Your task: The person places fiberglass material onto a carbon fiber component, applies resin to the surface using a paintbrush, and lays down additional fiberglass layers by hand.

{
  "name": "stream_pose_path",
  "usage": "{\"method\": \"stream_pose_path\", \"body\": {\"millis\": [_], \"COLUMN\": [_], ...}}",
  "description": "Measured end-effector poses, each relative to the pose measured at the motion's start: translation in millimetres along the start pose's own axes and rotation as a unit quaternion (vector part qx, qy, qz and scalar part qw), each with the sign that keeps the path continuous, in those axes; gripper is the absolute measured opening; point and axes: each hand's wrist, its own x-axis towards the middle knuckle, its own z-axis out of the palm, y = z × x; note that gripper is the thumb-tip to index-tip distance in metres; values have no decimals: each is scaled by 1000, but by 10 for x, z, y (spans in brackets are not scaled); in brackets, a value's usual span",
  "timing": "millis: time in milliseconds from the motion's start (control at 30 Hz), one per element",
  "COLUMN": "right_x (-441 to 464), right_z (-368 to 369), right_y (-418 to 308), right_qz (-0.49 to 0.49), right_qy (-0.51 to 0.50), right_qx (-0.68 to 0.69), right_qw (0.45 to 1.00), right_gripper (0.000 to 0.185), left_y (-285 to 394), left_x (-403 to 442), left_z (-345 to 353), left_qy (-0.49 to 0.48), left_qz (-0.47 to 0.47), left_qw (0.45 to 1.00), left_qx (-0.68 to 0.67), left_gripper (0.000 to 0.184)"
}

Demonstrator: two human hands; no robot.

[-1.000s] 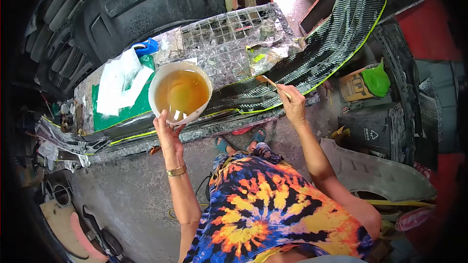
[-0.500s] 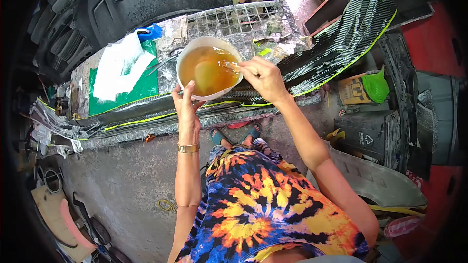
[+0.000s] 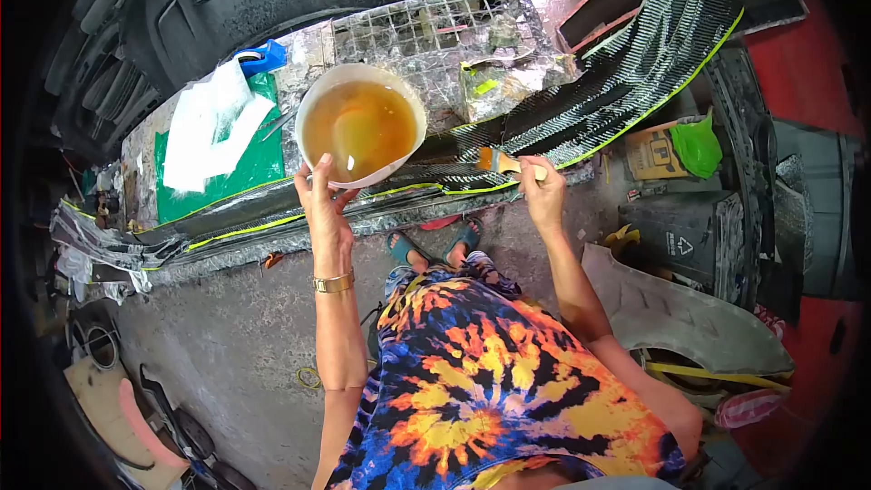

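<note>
My left hand (image 3: pixel 325 209) grips the near rim of a white bowl (image 3: pixel 419 118), thumb on top and fingers underneath. Amber liquid (image 3: pixel 367 132) fills much of the bowl. In my right hand (image 3: pixel 542 189) is a paintbrush (image 3: pixel 508 163) with a pale handle, held by thumb and fingers. Its brown bristles point left, over a long black woven-fibre part (image 3: pixel 581 122) with a yellow-green edge. Whether the bristles touch the surface I cannot tell. The part runs along the front of the workbench and curves up at the right.
A green sheet (image 3: pixel 177 204) with white cloth (image 3: pixel 213 127) on it lies on the bench's left. Behind stands a blue tape dispenser (image 3: pixel 263 56); a metal grid (image 3: pixel 408 32) is at the back. A cardboard box (image 3: pixel 655 161) and green bag (image 3: pixel 697 150) sit at right.
My right hand has brought the brush out of the bowl, rightward and nearer me, over the woven part. The bowl, in my left hand, appears slightly farther left.
</note>
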Motion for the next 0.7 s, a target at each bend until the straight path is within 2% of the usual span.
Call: {"method": "stream_pose_path", "body": {"millis": [100, 133, 233, 333, 400, 433, 533, 700], "right_x": [-79, -115, -214, -242, -216, -193, -130, -199], "right_z": [-113, -73, 148, 555, 834, 950, 976, 436], "right_y": [-88, -180, -410, -275, -185, -154, -38, -146], "right_qz": [-158, -158, -249, -253, -282, -297, -291, -249], "right_qy": [63, 59, 1, -114, -141, -125, -79, -3], "right_qx": [-142, -138, -163, -176, -185, -188, -247, -273], "right_qw": [975, 976, 955, 944, 931, 928, 921, 929], "right_gripper": [12, 12, 16, 17, 16, 12, 12, 13], "left_y": [29, 43, 69, 104, 98, 91, 119, 126], "left_x": [13, 17, 20, 17, 48, 65, 71, 110], "left_z": [-62, -85, -135, -175, -231, -250, -254, -279], "left_qy": [4, 8, 16, 21, 21, 18, 20, 6], "left_qz": [-6, -3, -1, 3, 7, 9, 7, -6], "left_qw": [1000, 1000, 1000, 1000, 1000, 1000, 1000, 1000], "left_qx": [6, 8, 1, 0, -2, -6, -1, -5], "left_gripper": [60, 60, 58, 56, 62, 67, 68, 67]}}
